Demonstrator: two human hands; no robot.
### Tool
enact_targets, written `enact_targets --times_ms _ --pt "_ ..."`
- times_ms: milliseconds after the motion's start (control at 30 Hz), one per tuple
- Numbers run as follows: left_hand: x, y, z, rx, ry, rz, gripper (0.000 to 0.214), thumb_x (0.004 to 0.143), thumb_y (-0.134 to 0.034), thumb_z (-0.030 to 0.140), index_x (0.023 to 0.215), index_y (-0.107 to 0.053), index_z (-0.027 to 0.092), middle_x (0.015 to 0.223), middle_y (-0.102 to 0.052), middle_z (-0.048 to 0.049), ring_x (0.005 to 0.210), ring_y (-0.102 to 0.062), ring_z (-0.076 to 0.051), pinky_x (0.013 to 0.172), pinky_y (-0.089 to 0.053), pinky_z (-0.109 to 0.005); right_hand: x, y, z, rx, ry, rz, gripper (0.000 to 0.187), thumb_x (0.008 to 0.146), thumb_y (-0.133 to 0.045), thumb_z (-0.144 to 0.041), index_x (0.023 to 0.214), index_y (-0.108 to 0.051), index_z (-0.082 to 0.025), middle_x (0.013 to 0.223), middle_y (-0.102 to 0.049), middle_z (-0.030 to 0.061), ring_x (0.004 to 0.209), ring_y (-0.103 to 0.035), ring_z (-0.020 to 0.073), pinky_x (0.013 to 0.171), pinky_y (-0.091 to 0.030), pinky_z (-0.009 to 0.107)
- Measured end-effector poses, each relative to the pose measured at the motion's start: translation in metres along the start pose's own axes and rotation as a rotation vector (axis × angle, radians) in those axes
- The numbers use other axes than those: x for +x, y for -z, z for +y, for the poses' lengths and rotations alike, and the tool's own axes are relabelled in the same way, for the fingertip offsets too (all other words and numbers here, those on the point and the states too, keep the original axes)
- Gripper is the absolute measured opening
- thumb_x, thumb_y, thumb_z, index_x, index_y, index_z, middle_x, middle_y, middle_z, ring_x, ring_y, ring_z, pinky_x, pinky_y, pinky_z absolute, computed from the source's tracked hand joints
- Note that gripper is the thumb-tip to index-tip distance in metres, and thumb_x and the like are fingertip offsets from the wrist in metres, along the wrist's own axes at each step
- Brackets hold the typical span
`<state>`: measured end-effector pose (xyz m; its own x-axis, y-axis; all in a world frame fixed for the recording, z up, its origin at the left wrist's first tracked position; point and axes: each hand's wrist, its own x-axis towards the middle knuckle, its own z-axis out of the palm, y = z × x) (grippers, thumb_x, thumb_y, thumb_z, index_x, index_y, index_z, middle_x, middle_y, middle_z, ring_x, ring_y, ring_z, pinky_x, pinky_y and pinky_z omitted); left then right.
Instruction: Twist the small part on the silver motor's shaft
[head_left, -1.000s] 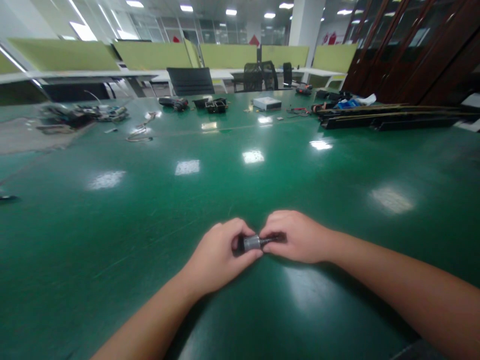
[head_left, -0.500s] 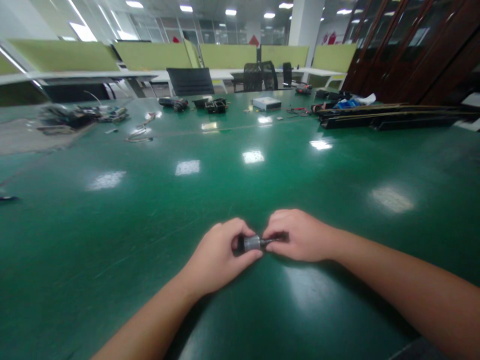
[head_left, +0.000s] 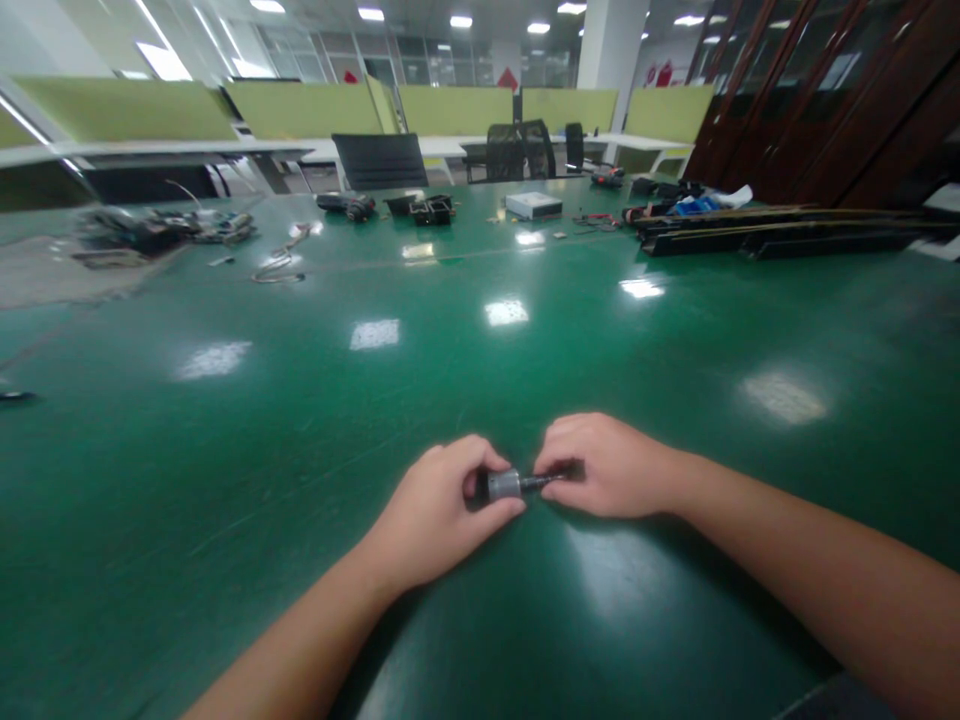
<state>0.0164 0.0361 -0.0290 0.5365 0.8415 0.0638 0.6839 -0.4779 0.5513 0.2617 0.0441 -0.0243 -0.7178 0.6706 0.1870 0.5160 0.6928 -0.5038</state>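
Low over the green table (head_left: 300,480), my left hand (head_left: 439,520) is closed round a short grey metal cylinder (head_left: 505,485). The cylinder lies sideways between thumb and fingers, its left end dark and partly hidden by the hand. A thin dark shaft (head_left: 532,483) sticks out of its right end. My right hand (head_left: 600,470) pinches the far part of this shaft, fingers above and thumb below. Whether the shaft is fixed in the cylinder or loose, I cannot tell.
Along the far side lie a cable (head_left: 281,265), dark devices (head_left: 346,206), a flat white box (head_left: 534,206) and long black strips (head_left: 787,232). Tangled parts (head_left: 157,228) sit at the far left. Chairs (head_left: 380,160) stand beyond the table.
My right hand has shifted slightly right and away from the cylinder, so more of the shaft shows between the hands. My left hand stays where it was.
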Motion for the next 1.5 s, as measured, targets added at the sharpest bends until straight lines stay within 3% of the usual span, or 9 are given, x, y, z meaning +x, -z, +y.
enact_targets --times_ms 1200,1500 --pt "-0.007 0.002 -0.002 -0.006 0.003 0.003 0.023 0.081 -0.075 0.040 0.094 -0.067 0.023 0.077 -0.061 0.0016 0.069 -0.055 -0.017 0.064 -0.039 -0.028 -0.009 0.023 0.016 0.028 -0.166 -0.135 0.009 0.078 -0.072 -0.020 0.086 -0.075 -0.017 0.079 -0.069 0.0010 0.071 -0.061 0.0131 0.066 -0.046 0.025" --pt "-0.006 0.003 -0.001 0.010 -0.002 0.002 0.023 0.081 -0.074 0.041 0.094 -0.067 0.022 0.076 -0.061 0.0013 0.068 -0.055 -0.017 0.064 -0.038 -0.028 -0.009 0.023 0.016 0.048 -0.145 -0.134 0.010 0.077 -0.073 -0.019 0.087 -0.076 -0.017 0.080 -0.070 0.0017 0.072 -0.062 0.0134 0.067 -0.047 0.025"
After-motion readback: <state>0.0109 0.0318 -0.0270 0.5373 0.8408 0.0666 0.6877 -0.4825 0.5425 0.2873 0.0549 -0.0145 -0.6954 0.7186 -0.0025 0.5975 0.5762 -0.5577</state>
